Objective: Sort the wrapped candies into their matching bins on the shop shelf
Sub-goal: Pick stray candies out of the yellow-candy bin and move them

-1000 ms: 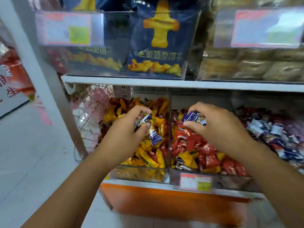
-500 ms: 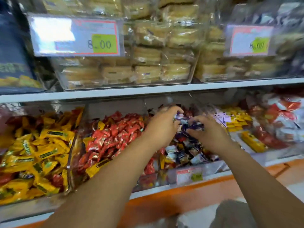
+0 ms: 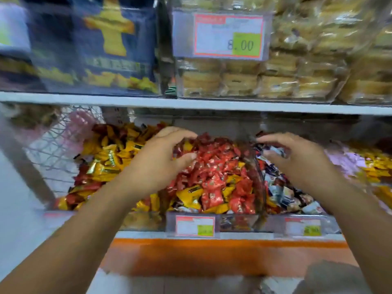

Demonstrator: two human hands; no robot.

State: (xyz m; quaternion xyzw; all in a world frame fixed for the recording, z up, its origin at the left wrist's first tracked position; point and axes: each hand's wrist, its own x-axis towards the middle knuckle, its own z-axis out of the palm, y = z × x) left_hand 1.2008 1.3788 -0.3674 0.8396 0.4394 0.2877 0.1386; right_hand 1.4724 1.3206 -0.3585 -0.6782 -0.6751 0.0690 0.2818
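Note:
Clear bins of wrapped candies line the lower shelf. The left bin holds yellow candies. The middle bin holds red candies with a few yellow ones at its front. To the right lies a blue-and-white mix. My left hand hovers over the left part of the red pile, fingers curved apart and empty. My right hand hangs over the blue-and-white bin just past the clear divider, fingers loosely apart, with blue-white wrappers right under its fingertips.
Price tags clip to the bin fronts above an orange shelf base. The upper shelf carries blue snack bags and biscuit packs. A wire basket stands at the left. More yellow candies lie far right.
Both hands were pinching blue candies over the blue-and-white bin. My left hand has moved left to the red bin, empty. My view has swung left.

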